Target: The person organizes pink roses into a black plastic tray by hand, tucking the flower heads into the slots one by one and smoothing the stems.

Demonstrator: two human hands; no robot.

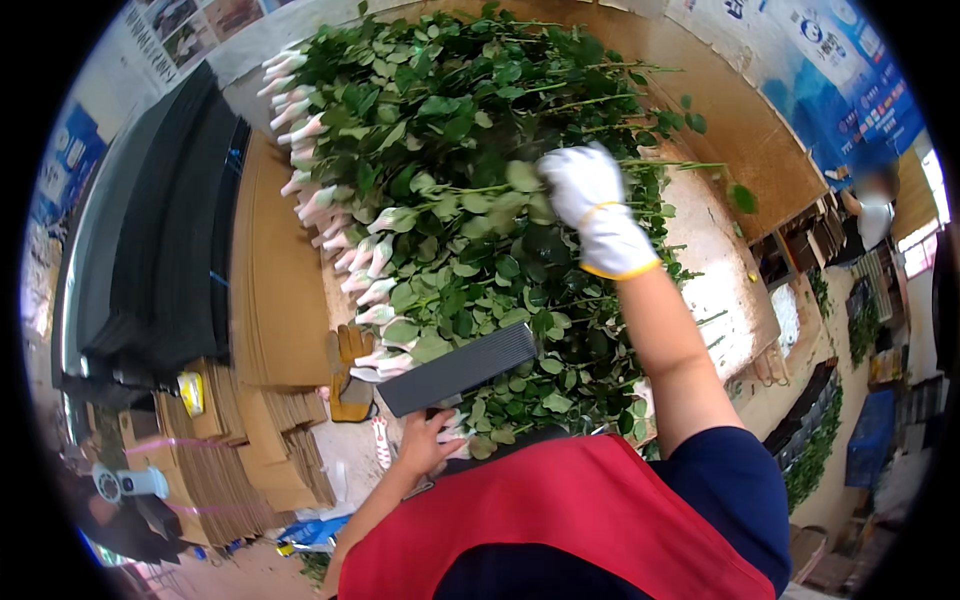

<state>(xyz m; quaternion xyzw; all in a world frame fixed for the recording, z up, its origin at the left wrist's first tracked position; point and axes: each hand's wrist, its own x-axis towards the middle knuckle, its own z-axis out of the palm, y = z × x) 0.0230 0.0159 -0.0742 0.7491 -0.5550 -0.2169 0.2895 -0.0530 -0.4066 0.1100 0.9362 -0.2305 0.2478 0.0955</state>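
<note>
A thick layer of leafy cut rose stems [480, 255] lies before me, the buds in white foam net sleeves [379, 291] pointing left. My right hand [589, 195], in a white knit glove with a yellow cuff edge, is blurred over the pile. It is closed around a leafy stem whose sleeved bud [390, 219] lies to the left. Low in the view, my bare left hand [429, 446] has its thumb and fingers around a few sleeved buds [456, 433] close to my red apron [525, 510]. A dark ribbed strip [461, 367] lies across the stems just above that hand.
Left of the buds lie a brown-and-grey work glove [351, 375] and a white-and-red tool handle [381, 442]. Stacked cardboard [277, 262] and black sheets [172, 225] stand farther left. A brown board [750, 157] borders the table at right; another person [874, 202] is beyond.
</note>
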